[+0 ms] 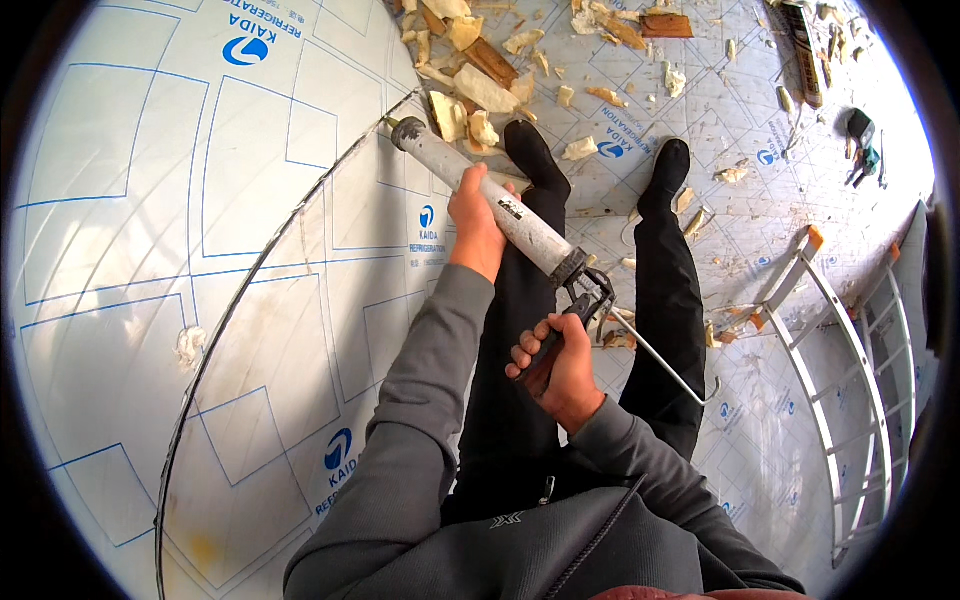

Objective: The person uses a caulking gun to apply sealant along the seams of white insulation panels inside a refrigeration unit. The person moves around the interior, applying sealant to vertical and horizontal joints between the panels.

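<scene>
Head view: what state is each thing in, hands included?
Gun, held, front end by the seam
Left hand, wrapped around the gun
Right hand, closed on the gun's handle
Rod, sticking out the gun's back
Seam, dark; whether filled, unclear
Foam scraps, broken, scattered
Tube, lying down
Ladder, folded or open, unclear

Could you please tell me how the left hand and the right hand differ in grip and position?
The left hand wraps around the pale grey barrel of the caulking gun, while the right hand grips its dark handle. The left hand is farther forward, nearer the gun's front end; the right hand is closer to the person's body. Both are bare and hold the same tool.
</scene>
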Motion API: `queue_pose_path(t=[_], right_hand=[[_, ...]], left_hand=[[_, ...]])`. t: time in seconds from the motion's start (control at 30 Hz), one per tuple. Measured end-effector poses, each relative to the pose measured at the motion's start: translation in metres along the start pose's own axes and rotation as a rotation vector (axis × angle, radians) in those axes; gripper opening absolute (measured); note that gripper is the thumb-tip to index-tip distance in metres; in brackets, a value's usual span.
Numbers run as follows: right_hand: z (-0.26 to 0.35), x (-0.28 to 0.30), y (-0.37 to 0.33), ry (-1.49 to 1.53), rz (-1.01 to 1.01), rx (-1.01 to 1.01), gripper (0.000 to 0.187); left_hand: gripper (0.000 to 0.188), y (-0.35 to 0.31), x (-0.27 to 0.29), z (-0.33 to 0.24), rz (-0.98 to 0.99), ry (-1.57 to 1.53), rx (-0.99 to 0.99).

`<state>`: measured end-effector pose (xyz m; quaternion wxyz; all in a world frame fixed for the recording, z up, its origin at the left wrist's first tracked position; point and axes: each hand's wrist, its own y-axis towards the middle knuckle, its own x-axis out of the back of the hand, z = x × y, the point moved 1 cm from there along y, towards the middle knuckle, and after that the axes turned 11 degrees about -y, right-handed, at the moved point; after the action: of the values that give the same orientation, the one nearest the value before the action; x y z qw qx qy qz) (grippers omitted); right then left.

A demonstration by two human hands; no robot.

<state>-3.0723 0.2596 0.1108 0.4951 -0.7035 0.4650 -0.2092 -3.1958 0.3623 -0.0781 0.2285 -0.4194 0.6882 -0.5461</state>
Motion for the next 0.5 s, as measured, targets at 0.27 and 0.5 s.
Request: queue_pose_path(t=[0.27, 0.5], right_hand=[[-0.003, 0.001, -0.021, -0.022, -0.016, -0.025, 0.026], [-0.002, -0.004, -0.038, -0.048, -0.049, -0.061, 0.026]], left_hand=[[0.035, -0.025, 0.002, -0.004, 0.039, 0.031, 0.026], [0.034, -0.041, 0.003, -0.006, 0.046, 0.038, -0.001]])
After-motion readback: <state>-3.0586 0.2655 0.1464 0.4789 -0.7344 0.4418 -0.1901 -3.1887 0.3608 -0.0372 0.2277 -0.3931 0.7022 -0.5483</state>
